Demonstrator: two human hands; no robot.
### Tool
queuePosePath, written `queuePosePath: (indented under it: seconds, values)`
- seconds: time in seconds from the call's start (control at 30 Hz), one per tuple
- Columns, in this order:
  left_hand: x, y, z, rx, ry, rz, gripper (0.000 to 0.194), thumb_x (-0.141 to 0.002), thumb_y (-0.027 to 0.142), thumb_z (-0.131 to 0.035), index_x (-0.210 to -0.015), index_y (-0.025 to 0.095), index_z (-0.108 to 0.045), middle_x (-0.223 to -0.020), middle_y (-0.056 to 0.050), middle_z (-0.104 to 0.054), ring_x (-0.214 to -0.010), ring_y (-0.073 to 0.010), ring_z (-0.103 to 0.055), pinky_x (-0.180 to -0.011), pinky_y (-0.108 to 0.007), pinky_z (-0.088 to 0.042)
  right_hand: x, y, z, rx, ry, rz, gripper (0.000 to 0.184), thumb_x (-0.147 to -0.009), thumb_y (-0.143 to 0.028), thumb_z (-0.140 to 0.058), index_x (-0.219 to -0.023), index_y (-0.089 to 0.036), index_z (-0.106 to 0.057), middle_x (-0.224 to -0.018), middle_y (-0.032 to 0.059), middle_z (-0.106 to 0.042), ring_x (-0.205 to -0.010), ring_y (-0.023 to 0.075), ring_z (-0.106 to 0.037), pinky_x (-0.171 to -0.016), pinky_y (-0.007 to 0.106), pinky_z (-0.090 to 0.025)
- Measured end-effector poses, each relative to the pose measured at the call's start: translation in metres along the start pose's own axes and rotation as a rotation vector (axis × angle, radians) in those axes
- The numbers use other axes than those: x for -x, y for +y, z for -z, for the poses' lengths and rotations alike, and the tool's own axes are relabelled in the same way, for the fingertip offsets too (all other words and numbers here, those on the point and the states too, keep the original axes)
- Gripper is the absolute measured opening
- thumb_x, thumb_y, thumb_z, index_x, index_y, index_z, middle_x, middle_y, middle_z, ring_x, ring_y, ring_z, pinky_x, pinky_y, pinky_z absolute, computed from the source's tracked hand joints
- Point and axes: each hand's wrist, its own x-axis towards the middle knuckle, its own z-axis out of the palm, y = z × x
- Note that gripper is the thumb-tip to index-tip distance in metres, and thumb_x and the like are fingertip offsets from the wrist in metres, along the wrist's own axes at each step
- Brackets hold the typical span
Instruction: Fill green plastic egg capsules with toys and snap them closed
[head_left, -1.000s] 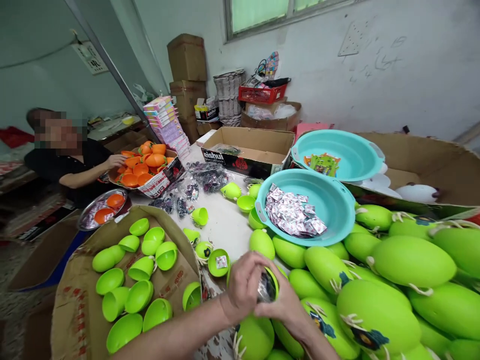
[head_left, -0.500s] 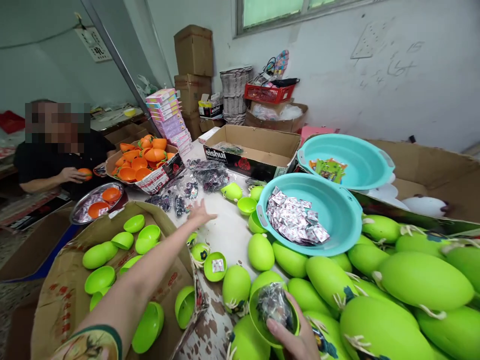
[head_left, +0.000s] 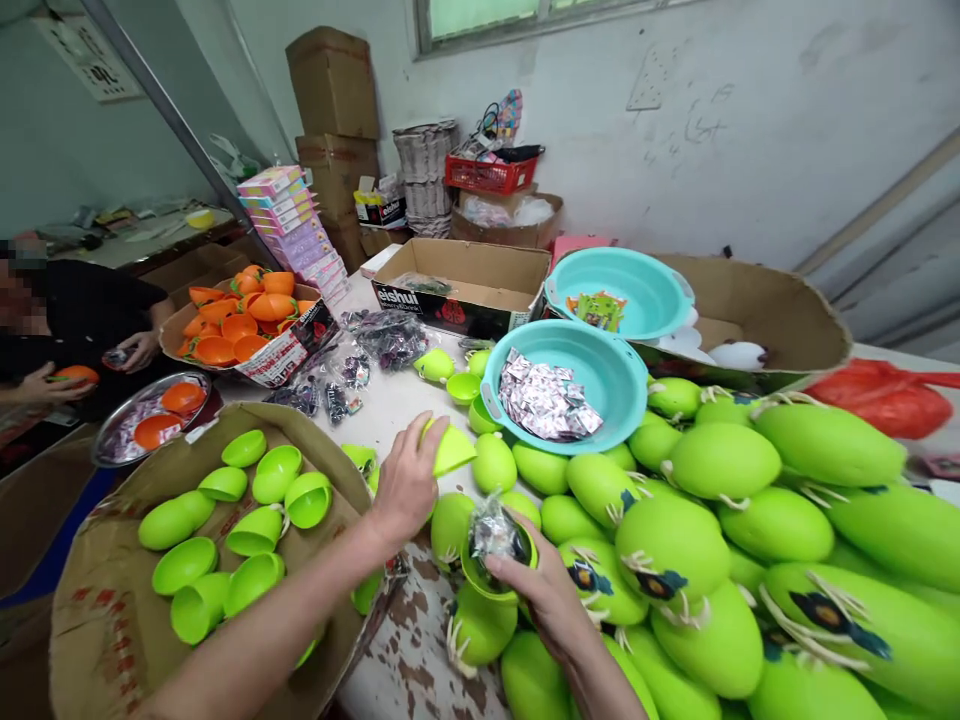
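My left hand (head_left: pixel 405 480) grips a green plastic half shell (head_left: pixel 454 449), tilted, above the table. In my right hand (head_left: pixel 536 590) is another green half shell (head_left: pixel 480 580), with a clear plastic packet of dark contents (head_left: pixel 495 535) inside it and my thumb over the packet. Closed green eggs (head_left: pixel 675 545) with pale strings and dark printed patches are piled around and to the right of that hand. Behind the hands, a turquoise basin (head_left: pixel 619 385) holds many small silvery sachets (head_left: pixel 547 395).
At left a cardboard box (head_left: pixel 82 560) contains several green half shells (head_left: pixel 259 530). Farther back are a box of orange shells (head_left: pixel 240 325), bagged dark packets (head_left: pixel 386 338), an open carton (head_left: pixel 480 265) and a second turquoise basin (head_left: pixel 652 290). A co-worker (head_left: pixel 90 310) sits at far left.
My left hand, earlier stretched out with spread fingers, has come back and now grips a green half shell. My right hand still holds its shell and packet. The view has swung right.
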Motion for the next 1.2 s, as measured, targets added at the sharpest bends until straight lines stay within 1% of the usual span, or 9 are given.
queuePosePath:
  seconds: [0.1,0.27,0.37,0.5,0.6,0.7,0.87,1.03,1.2]
  values:
    - [0.053,0.021,0.004,0.062,0.063,-0.110,0.079,-0.067,-0.010,-0.038,-0.140,0.019,-0.043,-0.141,-0.015,-0.045,-0.131,-0.0296,-0.044,-0.109,-0.048,-0.040,0.012,-0.002,-0.005,0.119,-0.024,0.011,0.086,-0.056,-0.036,-0.086,-0.134,-0.016,-0.053,-0.122,0.0094,-0.068,-0.112,0.0334,-0.060,-0.103,0.047,-0.042]
    - [0.106,0.038,0.019,0.424,-0.176,-0.081,0.066,-0.072,0.009,-0.058,-0.136,0.024,-0.045,-0.146,-0.013,-0.032,-0.135,-0.0302,-0.037,-0.112,-0.047,-0.037,0.033,0.001,-0.013,0.185,-0.091,0.062,0.067,-0.060,-0.029,-0.079,-0.123,-0.015,-0.060,-0.112,0.0077,-0.070,-0.101,0.0318,-0.062,-0.091,0.044,-0.049]
    - [0.116,0.039,0.026,0.623,-0.218,0.090,0.055,-0.074,0.028,-0.069,-0.126,0.023,-0.052,-0.131,-0.011,-0.040,-0.127,-0.0293,-0.044,-0.107,-0.046,-0.042,0.042,0.000,-0.022,0.261,-0.134,0.087,0.071,-0.055,-0.024,-0.077,-0.123,-0.014,-0.059,-0.112,0.0070,-0.069,-0.101,0.0316,-0.061,-0.092,0.043,-0.049]
    - [0.115,0.029,0.035,0.667,-0.263,0.318,0.076,-0.062,0.046,-0.080,-0.129,0.022,-0.051,-0.134,-0.012,-0.035,-0.126,-0.0322,-0.042,-0.096,-0.043,-0.049,0.052,-0.001,-0.031,0.360,-0.182,0.052,0.080,-0.055,-0.025,-0.077,-0.130,-0.014,-0.054,-0.108,0.0057,-0.068,-0.092,0.0283,-0.061,-0.081,0.039,-0.052]
    - [0.114,0.023,0.046,0.754,-0.474,0.383,0.069,-0.062,0.050,-0.078,-0.120,0.021,-0.052,-0.120,-0.009,-0.050,-0.110,-0.0279,-0.053,-0.089,-0.038,-0.050,0.058,0.002,-0.032,0.403,-0.244,0.016,0.087,-0.055,-0.029,-0.079,-0.136,-0.015,-0.049,-0.108,0.0061,-0.067,-0.089,0.0278,-0.061,-0.075,0.038,-0.053]
    - [0.115,0.020,0.058,0.991,-0.687,0.489,0.060,-0.069,0.048,-0.073,-0.116,0.022,-0.045,-0.094,-0.002,-0.057,-0.082,-0.0182,-0.057,-0.068,-0.027,-0.049,0.062,0.006,-0.027,0.437,-0.279,-0.009,0.100,-0.052,-0.029,-0.083,-0.143,-0.018,-0.042,-0.118,0.0081,-0.064,-0.099,0.0299,-0.060,-0.086,0.042,-0.051]
    - [0.116,0.013,0.070,0.917,-0.803,0.244,0.062,-0.068,0.039,-0.077,-0.121,0.023,-0.050,-0.109,-0.002,-0.057,-0.093,-0.0191,-0.056,-0.076,-0.026,-0.048,0.066,0.006,-0.020,0.340,-0.293,-0.092,0.108,-0.047,-0.027,-0.088,-0.144,-0.021,-0.041,-0.133,0.0085,-0.057,-0.119,0.0324,-0.053,-0.103,0.045,-0.041]
    - [0.116,0.008,0.074,0.850,-0.789,-0.021,0.062,-0.066,0.034,-0.079,-0.121,0.024,-0.053,-0.132,-0.006,-0.049,-0.119,-0.0261,-0.049,-0.104,-0.038,-0.039,0.071,0.000,-0.017,0.084,-0.423,-0.231,0.083,-0.054,-0.020,-0.078,-0.133,-0.022,-0.052,-0.119,0.0047,-0.065,-0.113,0.0309,-0.057,-0.098,0.043,-0.045]
    - [0.117,0.021,0.085,0.789,-0.757,-0.186,0.060,-0.066,0.024,-0.077,-0.123,0.025,-0.055,-0.139,-0.008,-0.044,-0.132,-0.0285,-0.041,-0.114,-0.044,-0.028,0.070,0.000,-0.016,0.074,-0.480,-0.199,0.068,-0.053,-0.018,-0.076,-0.120,-0.019,-0.062,-0.112,0.0035,-0.068,-0.113,0.0305,-0.056,-0.099,0.041,-0.043]
